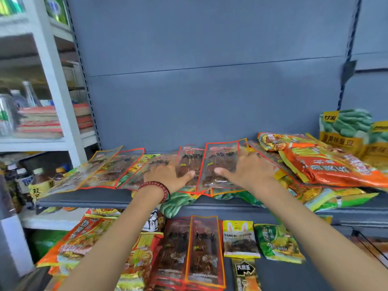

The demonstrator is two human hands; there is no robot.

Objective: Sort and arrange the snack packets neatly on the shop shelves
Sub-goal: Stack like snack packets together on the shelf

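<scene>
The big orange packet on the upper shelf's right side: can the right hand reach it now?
Probably yes. The right hand rests flat on the clear packets just left of the orange packet, which lies uppermost there, with nothing covering it and nothing standing between them.

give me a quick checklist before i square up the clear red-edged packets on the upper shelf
1. left hand flat on the clear packets: ok
2. right hand flat on them too: ok
3. clear packets lined up: not ok, they fan out at angles
4. green packet inside the shelf edge: not ok, it overhangs
5. orange packets clear of the row: not ok, they lie over its right end
6. packet count under the hands: cannot tell
</scene>
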